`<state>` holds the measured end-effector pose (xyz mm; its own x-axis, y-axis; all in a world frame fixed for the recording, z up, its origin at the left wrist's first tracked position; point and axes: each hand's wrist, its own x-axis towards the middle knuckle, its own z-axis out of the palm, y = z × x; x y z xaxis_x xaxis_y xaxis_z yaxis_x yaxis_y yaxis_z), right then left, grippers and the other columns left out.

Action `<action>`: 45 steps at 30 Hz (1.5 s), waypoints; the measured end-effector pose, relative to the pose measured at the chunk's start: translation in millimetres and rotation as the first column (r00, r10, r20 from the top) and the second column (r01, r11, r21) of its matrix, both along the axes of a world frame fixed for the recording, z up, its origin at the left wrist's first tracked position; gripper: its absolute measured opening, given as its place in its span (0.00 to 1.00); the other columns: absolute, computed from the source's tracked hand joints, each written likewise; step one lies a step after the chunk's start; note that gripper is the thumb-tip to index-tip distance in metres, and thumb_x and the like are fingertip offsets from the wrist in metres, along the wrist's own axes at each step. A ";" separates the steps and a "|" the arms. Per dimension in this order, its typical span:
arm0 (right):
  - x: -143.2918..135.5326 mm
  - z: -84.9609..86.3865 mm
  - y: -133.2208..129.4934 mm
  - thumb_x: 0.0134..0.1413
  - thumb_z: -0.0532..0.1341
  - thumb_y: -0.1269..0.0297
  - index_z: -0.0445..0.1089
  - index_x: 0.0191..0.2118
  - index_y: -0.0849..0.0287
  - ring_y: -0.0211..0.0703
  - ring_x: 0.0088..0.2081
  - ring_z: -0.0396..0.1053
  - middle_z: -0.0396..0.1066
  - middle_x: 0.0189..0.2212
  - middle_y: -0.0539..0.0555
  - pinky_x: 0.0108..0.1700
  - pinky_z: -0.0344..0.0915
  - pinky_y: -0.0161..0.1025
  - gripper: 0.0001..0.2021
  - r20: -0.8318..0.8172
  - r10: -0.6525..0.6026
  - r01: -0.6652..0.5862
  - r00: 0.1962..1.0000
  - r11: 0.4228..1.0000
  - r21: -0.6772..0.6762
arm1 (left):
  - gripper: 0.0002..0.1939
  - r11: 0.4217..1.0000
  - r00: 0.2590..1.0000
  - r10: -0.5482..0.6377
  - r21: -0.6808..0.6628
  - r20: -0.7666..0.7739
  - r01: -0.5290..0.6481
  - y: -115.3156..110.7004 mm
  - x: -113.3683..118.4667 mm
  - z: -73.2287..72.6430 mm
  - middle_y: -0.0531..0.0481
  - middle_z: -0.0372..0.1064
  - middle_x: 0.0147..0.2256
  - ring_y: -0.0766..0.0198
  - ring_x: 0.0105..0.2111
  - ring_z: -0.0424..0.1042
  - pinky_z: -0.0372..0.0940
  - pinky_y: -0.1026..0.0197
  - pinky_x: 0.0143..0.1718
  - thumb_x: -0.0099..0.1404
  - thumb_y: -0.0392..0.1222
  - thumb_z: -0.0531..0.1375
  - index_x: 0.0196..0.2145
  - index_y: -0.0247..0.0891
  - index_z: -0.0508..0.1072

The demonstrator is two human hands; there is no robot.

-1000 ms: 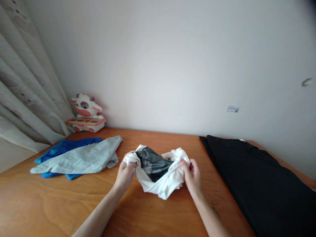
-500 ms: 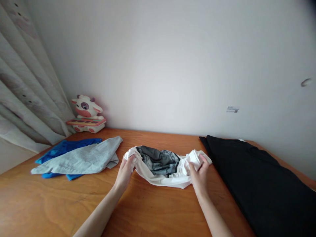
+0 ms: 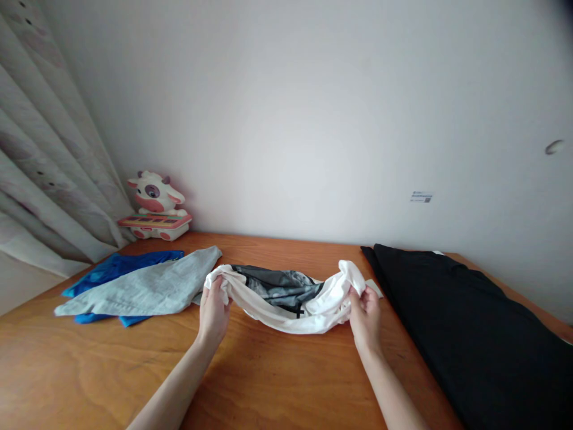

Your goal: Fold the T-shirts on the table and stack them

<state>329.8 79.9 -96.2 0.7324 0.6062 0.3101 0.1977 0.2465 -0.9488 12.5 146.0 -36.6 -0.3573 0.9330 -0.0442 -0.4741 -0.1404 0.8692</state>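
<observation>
A white garment with a dark grey printed panel, likely a T-shirt, is bunched up between my two hands over the wooden table. My left hand grips its gathered left end, close to the grey cloth. At the other end, my right hand pinches the bunched white fabric with thumb and fingers. The front edge sags in a curve between the hands, and the printed panel lies crumpled behind it. Whether the lowest part touches the table I cannot tell.
Left of the garment, a light grey cloth lies over a blue one. A large black garment is spread along the right side. A toy cow keyboard stands at the back left by the curtain, against the wall.
My left hand has moved left with its end of the white garment, and my right hand has shifted slightly right. The fabric between them is stretched wider.
</observation>
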 end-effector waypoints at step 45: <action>-11.4 9.3 -11.0 0.57 0.57 0.56 0.69 0.56 0.59 0.55 0.48 0.73 0.75 0.49 0.62 0.42 0.73 0.47 0.23 0.145 0.148 -0.140 0.978 0.988 -0.064 | 0.25 0.975 0.876 -0.165 0.060 -0.453 0.215 -11.3 12.7 -6.0 0.52 0.68 0.29 0.62 0.30 0.66 0.60 0.64 0.30 0.55 0.65 0.65 0.33 0.39 0.76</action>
<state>318.4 68.9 -86.9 0.5841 0.7206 0.3735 0.3040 0.2325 -0.9239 25.2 134.7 -42.6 -0.1318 0.9751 0.1782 -0.0701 -0.1885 0.9796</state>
